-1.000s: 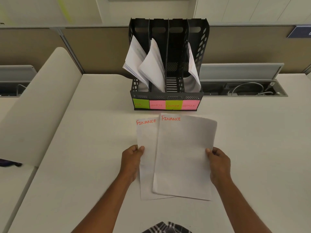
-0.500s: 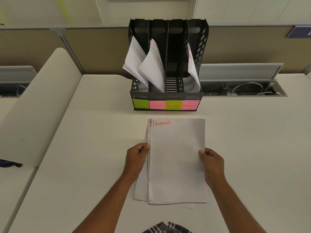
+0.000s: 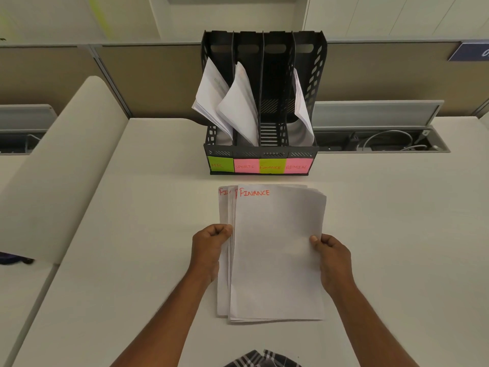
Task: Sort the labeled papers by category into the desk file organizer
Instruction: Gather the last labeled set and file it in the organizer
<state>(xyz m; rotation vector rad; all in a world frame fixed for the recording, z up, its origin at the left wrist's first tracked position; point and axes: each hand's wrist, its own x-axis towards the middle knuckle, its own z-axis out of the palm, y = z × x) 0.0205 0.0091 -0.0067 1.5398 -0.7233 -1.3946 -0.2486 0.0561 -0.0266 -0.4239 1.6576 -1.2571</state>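
A stack of white papers [image 3: 275, 255] headed FINANCE in red lies in front of me on the desk, slightly fanned at its left edge. My left hand [image 3: 211, 247] grips the stack's left side and my right hand [image 3: 330, 256] grips its right side. Behind the stack stands the black file organizer [image 3: 260, 152] with four slots labelled HR, SPORTS, FINANCE and ADMIN on green and pink notes. The HR, SPORTS and ADMIN slots hold white papers [image 3: 238, 107]. The FINANCE slot [image 3: 272, 128] shows no paper.
The white desk [image 3: 132, 234] spreads to both sides of the stack. An open cable tray [image 3: 381, 141] with wires runs behind the organizer on the right. A beige partition [image 3: 132, 75] closes the back. A curved divider [image 3: 60, 168] rises at the left.
Two separate FINANCE piles, one in each hand, have been brought together into one stack. Both hands moved inward and now hold its sides.
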